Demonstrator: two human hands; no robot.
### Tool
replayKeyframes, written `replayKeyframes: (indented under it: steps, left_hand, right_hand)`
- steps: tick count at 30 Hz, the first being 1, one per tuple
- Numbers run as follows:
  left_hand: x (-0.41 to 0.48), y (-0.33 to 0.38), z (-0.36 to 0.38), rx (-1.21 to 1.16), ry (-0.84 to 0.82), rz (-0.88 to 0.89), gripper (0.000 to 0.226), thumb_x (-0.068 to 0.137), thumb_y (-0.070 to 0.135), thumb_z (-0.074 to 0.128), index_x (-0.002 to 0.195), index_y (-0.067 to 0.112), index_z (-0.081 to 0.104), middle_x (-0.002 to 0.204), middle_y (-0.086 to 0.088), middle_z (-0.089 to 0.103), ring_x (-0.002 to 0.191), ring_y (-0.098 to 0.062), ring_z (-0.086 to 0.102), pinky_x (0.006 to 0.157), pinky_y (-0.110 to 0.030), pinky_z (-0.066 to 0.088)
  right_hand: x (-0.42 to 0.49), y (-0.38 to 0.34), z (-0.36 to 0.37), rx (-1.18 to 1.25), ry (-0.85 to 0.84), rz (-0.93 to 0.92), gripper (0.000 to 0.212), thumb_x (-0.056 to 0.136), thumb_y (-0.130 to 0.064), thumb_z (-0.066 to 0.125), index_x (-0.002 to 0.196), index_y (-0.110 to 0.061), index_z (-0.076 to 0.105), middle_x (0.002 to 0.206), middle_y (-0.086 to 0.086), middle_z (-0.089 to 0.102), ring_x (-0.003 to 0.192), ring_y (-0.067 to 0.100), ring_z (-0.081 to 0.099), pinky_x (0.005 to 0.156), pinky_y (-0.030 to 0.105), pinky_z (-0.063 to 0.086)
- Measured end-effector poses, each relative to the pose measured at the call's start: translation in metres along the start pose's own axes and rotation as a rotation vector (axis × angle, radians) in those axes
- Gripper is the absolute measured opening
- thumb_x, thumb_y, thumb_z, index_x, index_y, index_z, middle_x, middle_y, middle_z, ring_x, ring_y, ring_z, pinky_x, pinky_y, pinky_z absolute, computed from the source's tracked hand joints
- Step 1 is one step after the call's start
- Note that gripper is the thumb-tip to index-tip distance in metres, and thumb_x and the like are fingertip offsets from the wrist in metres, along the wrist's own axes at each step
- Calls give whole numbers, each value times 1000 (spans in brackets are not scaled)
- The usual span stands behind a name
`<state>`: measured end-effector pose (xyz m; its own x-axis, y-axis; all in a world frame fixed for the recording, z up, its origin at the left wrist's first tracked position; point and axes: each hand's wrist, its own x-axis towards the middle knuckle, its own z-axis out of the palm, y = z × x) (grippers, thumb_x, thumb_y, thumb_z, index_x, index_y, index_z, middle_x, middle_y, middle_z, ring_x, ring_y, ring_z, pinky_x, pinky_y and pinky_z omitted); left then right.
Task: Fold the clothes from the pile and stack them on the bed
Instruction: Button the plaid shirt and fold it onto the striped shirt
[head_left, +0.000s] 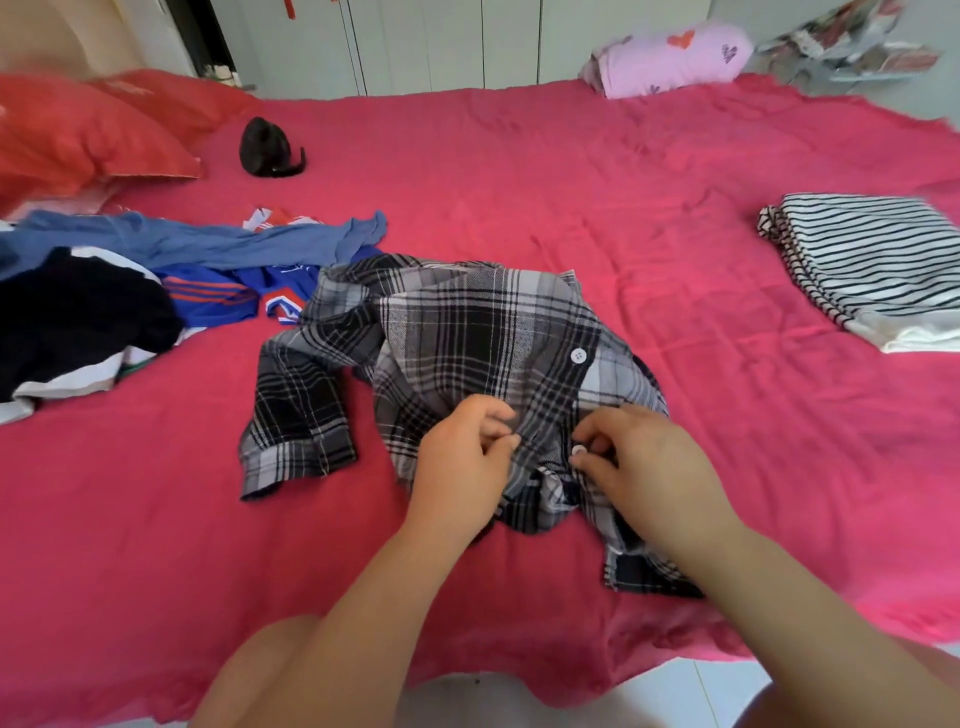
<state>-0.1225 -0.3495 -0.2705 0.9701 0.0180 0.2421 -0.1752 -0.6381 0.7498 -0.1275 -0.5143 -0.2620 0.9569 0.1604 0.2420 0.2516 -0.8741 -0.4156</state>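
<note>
Partly beneath right hand (639, 462): plaid shirt (467, 332)

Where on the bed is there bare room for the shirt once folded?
Bare sheet lies between the plaid shirt and the striped stack, and beyond the shirt toward the pink bundle. The left is crowded by the clothes pile.

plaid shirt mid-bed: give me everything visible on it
The plaid shirt is black, grey and white checked woven cloth, lying rumpled and unfolded on the pink bed cover, collar end away from the camera. One sleeve spreads to the left. A white button shows on the front edge; a second button sits at the right hand's fingertips. The left hand pinches the cloth beside it.
</note>
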Motion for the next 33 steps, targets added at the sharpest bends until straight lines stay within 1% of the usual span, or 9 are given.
replayKeyframes:
  steps: [3, 8, 11, 16, 19, 21, 25, 29, 33]
  left_hand:
    - [1, 0, 2, -7, 1, 8, 17, 85, 10, 63, 89, 25, 54, 78, 20, 52, 74, 10, 50, 70, 4, 35]
    - [-2, -1, 1, 69, 47, 110, 11, 83, 9, 65, 87, 18, 60, 77, 22, 49, 73, 9, 48, 72, 1, 35]
    - [-7, -4, -1, 160, 118, 206, 8, 81, 14, 68, 87, 15, 64, 80, 21, 45, 74, 3, 46, 73, -4, 35]
    - [-11, -5, 6, 269, 151, 308, 19, 76, 25, 65, 91, 14, 70, 88, 3, 59, 84, -10, 53, 75, -22, 45]
    - [-11, -5, 11, 322, 109, 248, 29, 73, 31, 66, 96, 13, 71, 88, 0, 61, 82, -19, 60, 70, -36, 53]
    - [-11, -5, 13, 336, 88, 209, 34, 73, 37, 65, 99, 14, 71, 91, 1, 62, 85, -20, 61, 73, -40, 53]
    - [-11, -4, 13, 216, 89, 106, 30, 79, 32, 70, 106, 17, 69, 100, 4, 65, 97, -17, 55, 87, -33, 44]
    - [-9, 0, 13, 105, 109, 23, 20, 81, 19, 69, 101, 18, 70, 86, 17, 60, 85, -8, 54, 81, -23, 42]
    - [-4, 2, 14, -66, 54, -109, 17, 84, 10, 63, 99, 17, 68, 78, 20, 56, 73, 4, 53, 75, -13, 42]
  right_hand:
    - [-3, 5, 4, -7, -24, 16, 9, 80, -23, 69, 86, -23, 62, 81, -10, 50, 81, 14, 54, 68, 25, 40]
    - [-3, 7, 6, 39, -44, 28, 19, 78, -20, 69, 74, -28, 53, 77, -9, 55, 74, 12, 51, 65, 26, 38]
    - [-3, 3, 3, 95, -27, 27, 16, 78, -19, 69, 74, -26, 56, 67, -13, 55, 64, 3, 50, 59, 15, 33]
    - [-2, -1, 3, 174, -32, 19, 19, 81, -16, 67, 99, -24, 68, 66, -18, 52, 63, -6, 50, 65, 1, 34]
    - [1, -5, 6, 228, -70, 26, 25, 85, -16, 63, 108, -26, 68, 71, -19, 49, 62, -7, 46, 65, -1, 31]
    - [3, -5, 8, 296, -120, 37, 29, 87, -14, 61, 111, -28, 67, 70, -16, 51, 64, -6, 50, 64, 1, 34]
    - [5, -3, 10, 332, -165, 33, 33, 88, -13, 58, 114, -33, 64, 72, -11, 52, 63, -1, 49, 63, 4, 35]
    - [6, -3, 12, 347, -173, 36, 33, 89, -15, 58, 114, -35, 63, 75, -5, 52, 64, 2, 45, 63, 10, 36]
    - [6, -4, 12, 382, -171, 44, 30, 89, -14, 58, 108, -35, 64, 69, -9, 50, 60, 2, 45, 62, 9, 36]
